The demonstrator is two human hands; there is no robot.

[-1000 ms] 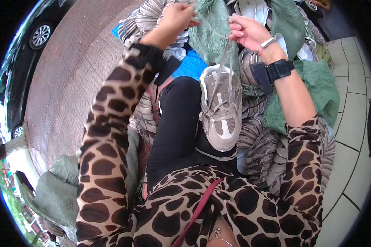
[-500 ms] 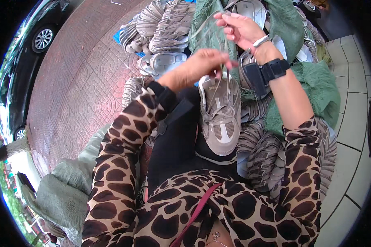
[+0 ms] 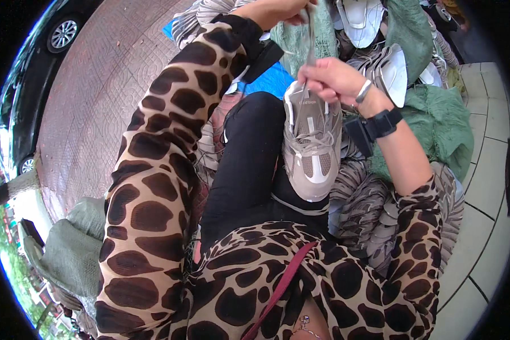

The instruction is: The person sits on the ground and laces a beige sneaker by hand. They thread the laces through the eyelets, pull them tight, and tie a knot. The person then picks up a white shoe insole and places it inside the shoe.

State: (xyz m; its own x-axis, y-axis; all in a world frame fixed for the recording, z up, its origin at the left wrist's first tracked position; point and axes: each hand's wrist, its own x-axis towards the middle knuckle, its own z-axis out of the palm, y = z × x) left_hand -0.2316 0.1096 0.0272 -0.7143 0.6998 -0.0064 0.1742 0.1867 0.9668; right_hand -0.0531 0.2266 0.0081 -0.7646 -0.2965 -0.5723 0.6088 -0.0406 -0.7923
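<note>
Looks like the lacing step: grey sneaker (image 3: 311, 147) sits on the lap, right hand (image 3: 334, 79) pinching the lace (image 3: 310, 45) at the tongue, left hand (image 3: 277, 10) gripping its far end. Next move probably needs steady tension.

— See any packages, labels, signs or screens from where you stand?

— A few sacks. One grey-green woven sack (image 3: 68, 249) sits at the lower left, slumped at the pavement's edge, soft and lumpy. Another green woven sack (image 3: 444, 122) lies bunched on the right, against the tiled floor, with more of the same green cloth at the top.

— Any labels?

— One small pale label (image 3: 310, 103) on the tongue of the grey sneaker (image 3: 311, 147), a little rectangle with dark print.

— Screens?

— None I can make out. The black band on the wrist shows no face from here.
</note>
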